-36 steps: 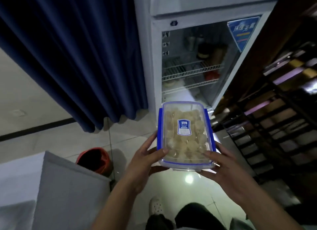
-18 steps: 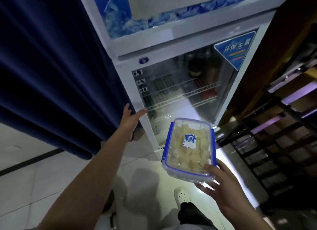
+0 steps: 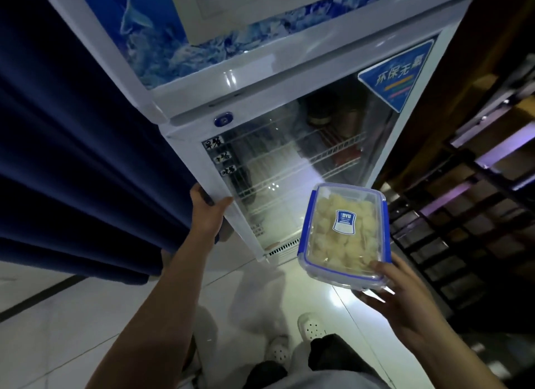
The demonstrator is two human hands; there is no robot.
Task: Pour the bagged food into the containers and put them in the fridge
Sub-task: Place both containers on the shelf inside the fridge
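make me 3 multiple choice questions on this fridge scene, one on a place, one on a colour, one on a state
1. Where does the left hand grip?
A. the fridge door's left edge
B. the curtain
C. the container

2. What colour are the container's lid clips?
A. red
B. blue
C. green

3. How is the glass fridge door?
A. wide open
B. removed
C. closed

Key: 1 A, fingers wrap the door's white edge beside the curtain. 2 B, blue strips run along the lid's sides. 3 C, the shelves show only through the glass, while the right hand holds the container in front.
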